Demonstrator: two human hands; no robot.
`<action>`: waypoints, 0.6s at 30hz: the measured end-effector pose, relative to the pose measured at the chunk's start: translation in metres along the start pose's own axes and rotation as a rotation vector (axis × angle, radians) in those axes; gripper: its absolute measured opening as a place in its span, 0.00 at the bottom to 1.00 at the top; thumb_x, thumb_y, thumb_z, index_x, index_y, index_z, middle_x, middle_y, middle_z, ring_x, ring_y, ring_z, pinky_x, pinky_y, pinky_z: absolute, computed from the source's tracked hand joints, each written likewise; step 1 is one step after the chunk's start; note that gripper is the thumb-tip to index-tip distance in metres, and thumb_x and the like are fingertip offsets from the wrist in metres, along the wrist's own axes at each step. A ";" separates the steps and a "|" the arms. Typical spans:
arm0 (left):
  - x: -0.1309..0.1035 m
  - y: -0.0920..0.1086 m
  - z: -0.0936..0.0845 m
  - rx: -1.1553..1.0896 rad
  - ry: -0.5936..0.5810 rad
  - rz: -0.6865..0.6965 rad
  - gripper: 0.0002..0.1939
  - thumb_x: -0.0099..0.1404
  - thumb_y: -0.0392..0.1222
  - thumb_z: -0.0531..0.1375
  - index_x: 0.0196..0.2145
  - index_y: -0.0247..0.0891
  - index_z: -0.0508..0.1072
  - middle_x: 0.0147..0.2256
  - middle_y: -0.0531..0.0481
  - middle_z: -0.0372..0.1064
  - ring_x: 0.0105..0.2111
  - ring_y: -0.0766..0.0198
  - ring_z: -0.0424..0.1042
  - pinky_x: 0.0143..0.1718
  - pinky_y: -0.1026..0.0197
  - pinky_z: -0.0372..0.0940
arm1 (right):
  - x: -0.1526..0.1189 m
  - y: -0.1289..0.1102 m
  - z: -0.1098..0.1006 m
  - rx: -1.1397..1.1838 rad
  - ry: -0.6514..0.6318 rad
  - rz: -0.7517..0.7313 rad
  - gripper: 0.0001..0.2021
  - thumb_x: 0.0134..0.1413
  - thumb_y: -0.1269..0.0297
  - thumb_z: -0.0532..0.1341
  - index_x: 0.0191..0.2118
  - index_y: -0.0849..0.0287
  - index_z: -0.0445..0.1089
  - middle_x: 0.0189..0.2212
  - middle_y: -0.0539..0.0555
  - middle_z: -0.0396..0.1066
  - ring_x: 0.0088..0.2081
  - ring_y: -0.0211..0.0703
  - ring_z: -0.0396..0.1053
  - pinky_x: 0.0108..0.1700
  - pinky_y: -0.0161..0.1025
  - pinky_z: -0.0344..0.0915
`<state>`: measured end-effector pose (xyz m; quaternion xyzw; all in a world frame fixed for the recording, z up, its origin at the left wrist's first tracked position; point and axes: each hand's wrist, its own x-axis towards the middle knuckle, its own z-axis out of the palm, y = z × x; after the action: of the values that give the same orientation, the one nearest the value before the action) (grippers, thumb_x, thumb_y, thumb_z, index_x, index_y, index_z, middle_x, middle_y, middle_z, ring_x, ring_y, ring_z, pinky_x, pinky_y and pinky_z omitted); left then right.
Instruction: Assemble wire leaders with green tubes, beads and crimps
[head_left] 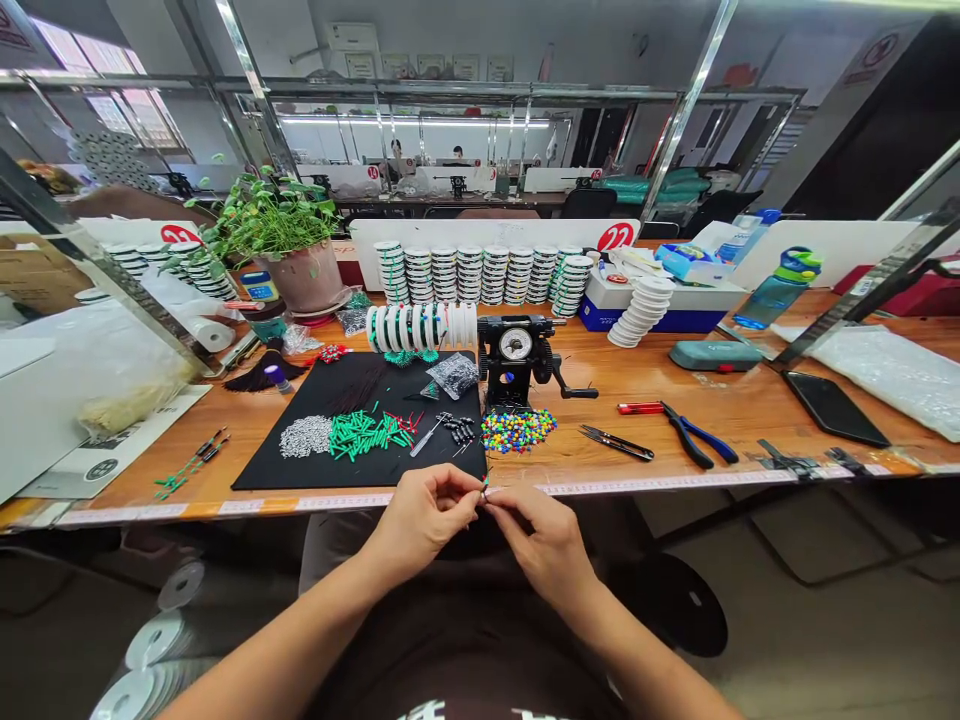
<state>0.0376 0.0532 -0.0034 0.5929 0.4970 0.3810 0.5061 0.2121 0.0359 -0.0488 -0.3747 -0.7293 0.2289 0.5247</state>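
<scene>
My left hand (427, 510) and my right hand (546, 535) meet just in front of the table's edge, fingertips pinched together. Between them is a thin dark cord (485, 492) with a tiny green and red piece at its upper end; its finer detail is too small to make out. Beyond the hands, a black mat (300, 465) carries green tubes (367, 435), small silvery pieces (305, 437), black pieces (457, 430) and a small screwdriver (426, 436). Multicoloured beads (517, 428) lie at the foot of a black hand-cranked winder (517, 360).
Tweezers (616, 442), blue-handled pliers (697, 435) and a phone (836, 408) lie to the right. White spools (469, 275) stand in stacks behind the winder. A potted plant (300, 280) is at the back left, a water bottle (780, 290) at the back right. Metal posts rise at both sides.
</scene>
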 end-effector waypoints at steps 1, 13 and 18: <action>-0.001 -0.001 0.000 0.053 0.000 0.042 0.09 0.59 0.44 0.64 0.32 0.35 0.77 0.28 0.49 0.77 0.25 0.65 0.73 0.26 0.65 0.68 | 0.000 0.000 -0.001 -0.067 0.023 -0.082 0.08 0.64 0.72 0.61 0.42 0.55 0.76 0.39 0.57 0.79 0.39 0.46 0.76 0.43 0.42 0.73; 0.016 -0.022 -0.020 0.946 0.020 0.894 0.09 0.71 0.30 0.54 0.40 0.34 0.74 0.38 0.40 0.77 0.37 0.55 0.77 0.38 0.57 0.73 | 0.076 0.027 -0.001 0.024 -0.348 0.194 0.07 0.60 0.69 0.63 0.30 0.57 0.76 0.19 0.46 0.71 0.22 0.38 0.68 0.27 0.34 0.60; 0.014 -0.020 -0.016 0.657 0.091 0.537 0.06 0.64 0.32 0.58 0.33 0.37 0.75 0.30 0.48 0.76 0.29 0.63 0.74 0.33 0.63 0.69 | 0.067 0.024 0.004 0.034 -0.184 0.208 0.06 0.61 0.66 0.62 0.34 0.58 0.75 0.25 0.49 0.73 0.24 0.37 0.66 0.28 0.34 0.59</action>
<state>0.0215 0.0701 -0.0201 0.8137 0.4418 0.3463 0.1507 0.2046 0.1032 -0.0279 -0.4166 -0.7277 0.3278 0.4353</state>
